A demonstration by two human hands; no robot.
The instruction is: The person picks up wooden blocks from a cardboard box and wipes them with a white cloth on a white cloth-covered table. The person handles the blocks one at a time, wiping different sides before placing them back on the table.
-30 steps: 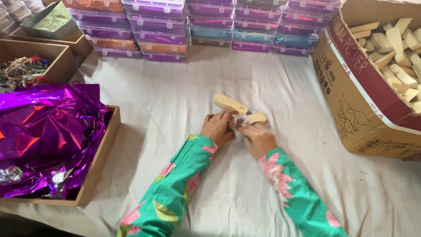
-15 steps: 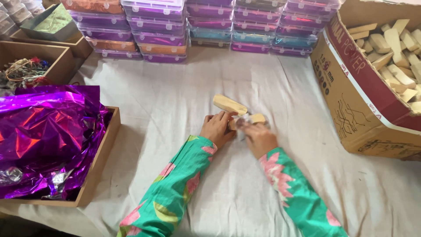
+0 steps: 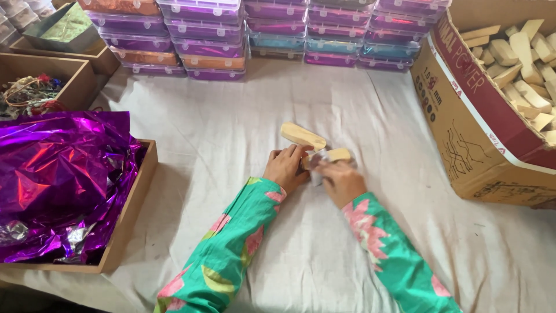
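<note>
Barely shifted: left hand (image 3: pixel 285 168) pinning wooden block (image 3: pixel 303 136), right hand (image 3: pixel 341 181) apparently pinching clear wrap (image 3: pixel 319 163) taut over it.

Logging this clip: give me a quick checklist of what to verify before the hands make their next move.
1. Both hands on the work: left hand and right hand meet over a small wooden piece: ok.
2. Second wooden block within reach, beside the left hand: ok.
3. What the fingers pinch between them: cannot tell.
4. White cloth around the hands bare: ok.
5. Purple foil in its wooden tray: ok.
</note>
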